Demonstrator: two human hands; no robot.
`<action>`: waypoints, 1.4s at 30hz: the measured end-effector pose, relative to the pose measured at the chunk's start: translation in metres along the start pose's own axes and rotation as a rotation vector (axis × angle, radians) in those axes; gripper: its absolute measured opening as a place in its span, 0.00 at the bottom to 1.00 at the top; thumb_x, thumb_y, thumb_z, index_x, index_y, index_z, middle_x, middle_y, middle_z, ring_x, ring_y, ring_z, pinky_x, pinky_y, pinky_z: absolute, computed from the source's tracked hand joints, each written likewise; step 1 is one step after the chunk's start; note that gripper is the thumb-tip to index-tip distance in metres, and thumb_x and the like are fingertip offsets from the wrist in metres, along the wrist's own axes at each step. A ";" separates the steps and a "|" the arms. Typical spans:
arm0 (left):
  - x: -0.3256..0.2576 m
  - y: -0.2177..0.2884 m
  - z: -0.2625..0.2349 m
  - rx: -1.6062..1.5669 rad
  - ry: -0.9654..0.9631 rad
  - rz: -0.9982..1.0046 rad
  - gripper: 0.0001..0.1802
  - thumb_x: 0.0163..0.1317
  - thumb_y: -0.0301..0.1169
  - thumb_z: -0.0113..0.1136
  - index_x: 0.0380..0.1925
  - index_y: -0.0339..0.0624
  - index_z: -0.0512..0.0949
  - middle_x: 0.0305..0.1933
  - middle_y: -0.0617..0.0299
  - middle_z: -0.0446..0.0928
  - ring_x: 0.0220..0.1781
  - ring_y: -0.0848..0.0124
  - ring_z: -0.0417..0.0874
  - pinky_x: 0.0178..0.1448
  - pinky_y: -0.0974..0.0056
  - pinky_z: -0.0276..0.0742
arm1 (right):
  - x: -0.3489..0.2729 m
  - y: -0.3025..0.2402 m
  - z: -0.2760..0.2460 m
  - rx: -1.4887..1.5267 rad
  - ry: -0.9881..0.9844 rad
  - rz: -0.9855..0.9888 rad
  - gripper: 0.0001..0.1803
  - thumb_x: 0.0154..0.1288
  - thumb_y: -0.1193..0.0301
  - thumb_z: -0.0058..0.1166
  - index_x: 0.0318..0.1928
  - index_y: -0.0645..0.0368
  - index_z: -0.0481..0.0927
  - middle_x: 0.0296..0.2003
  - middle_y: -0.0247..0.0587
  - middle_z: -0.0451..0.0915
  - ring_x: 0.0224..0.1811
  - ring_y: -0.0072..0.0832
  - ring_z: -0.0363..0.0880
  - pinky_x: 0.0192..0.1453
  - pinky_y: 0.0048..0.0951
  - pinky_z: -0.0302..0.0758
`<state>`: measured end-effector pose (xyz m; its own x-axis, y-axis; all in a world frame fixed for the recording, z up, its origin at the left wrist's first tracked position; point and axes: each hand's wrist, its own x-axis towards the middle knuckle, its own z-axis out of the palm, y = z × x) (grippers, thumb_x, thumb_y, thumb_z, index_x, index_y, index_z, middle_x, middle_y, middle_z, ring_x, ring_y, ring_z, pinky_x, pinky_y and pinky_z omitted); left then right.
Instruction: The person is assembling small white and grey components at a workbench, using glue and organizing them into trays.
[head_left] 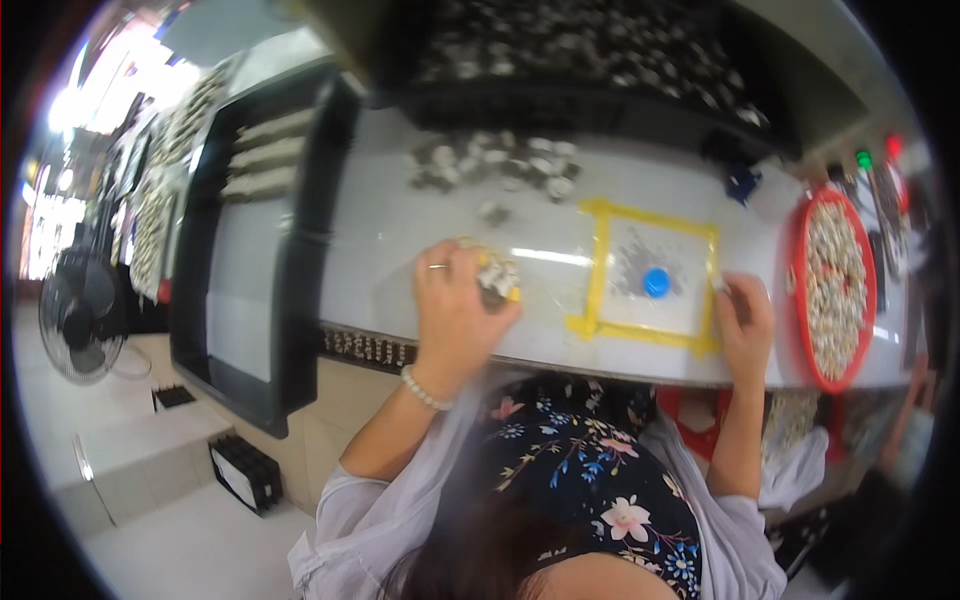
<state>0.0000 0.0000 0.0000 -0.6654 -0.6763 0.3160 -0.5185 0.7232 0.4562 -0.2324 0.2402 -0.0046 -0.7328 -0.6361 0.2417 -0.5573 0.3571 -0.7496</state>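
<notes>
My left hand (450,310) is wrapped round a bundle of small white and grey pieces (496,280) with yellow at its edge, held just above the white tabletop (375,250). Its fingers hide much of the bundle. On the right, my right hand (746,322) pinches a small pale piece (721,286), too small to name, by the right side of a yellow tape square (597,265). Inside the square are a grey smudge (636,258) and a round blue cap-like thing (656,283).
A red oval basket (803,300) full of small pale pieces stands at the right. Loose white-and-grey pieces (510,165) lie farther back, before a dark bin (600,105) heaped with similar ones. A black tray (298,300) with several rows of pieces sits left, near a fan (80,320).
</notes>
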 end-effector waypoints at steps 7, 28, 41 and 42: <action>0.000 -0.004 -0.044 -0.154 0.001 0.000 0.28 0.37 0.32 0.68 0.40 0.36 0.69 0.47 0.44 0.67 0.51 0.50 0.66 0.54 0.53 0.67 | 0.003 0.001 0.008 0.047 -0.022 0.048 0.12 0.55 0.83 0.52 0.42 0.66 0.76 0.36 0.40 0.74 0.37 0.27 0.72 0.41 0.23 0.70; 0.068 -0.217 -0.128 0.082 -0.009 -0.342 0.27 0.42 0.42 0.68 0.37 0.35 0.71 0.38 0.41 0.73 0.45 0.48 0.71 0.50 0.53 0.69 | 0.002 0.010 0.008 0.017 0.025 0.045 0.09 0.62 0.78 0.51 0.43 0.64 0.76 0.30 0.29 0.72 0.29 0.14 0.66 0.31 0.16 0.64; 0.082 -0.205 -0.122 0.121 -0.097 -0.344 0.28 0.48 0.43 0.67 0.42 0.35 0.69 0.45 0.45 0.71 0.50 0.51 0.69 0.53 0.52 0.67 | 0.006 0.015 0.011 0.011 0.078 0.053 0.10 0.64 0.77 0.51 0.45 0.66 0.75 0.31 0.29 0.72 0.32 0.14 0.67 0.35 0.16 0.65; 0.082 -0.205 -0.122 0.117 -0.099 -0.347 0.28 0.48 0.43 0.67 0.42 0.35 0.69 0.45 0.45 0.71 0.50 0.51 0.69 0.53 0.52 0.67 | 0.006 0.013 0.011 0.006 0.075 0.053 0.10 0.64 0.77 0.51 0.45 0.66 0.75 0.31 0.29 0.72 0.32 0.14 0.67 0.35 0.16 0.65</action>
<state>0.1171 -0.2212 0.0335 -0.4850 -0.8713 0.0748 -0.7761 0.4682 0.4223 -0.2401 0.2337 -0.0198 -0.7884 -0.5633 0.2472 -0.5150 0.3848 -0.7660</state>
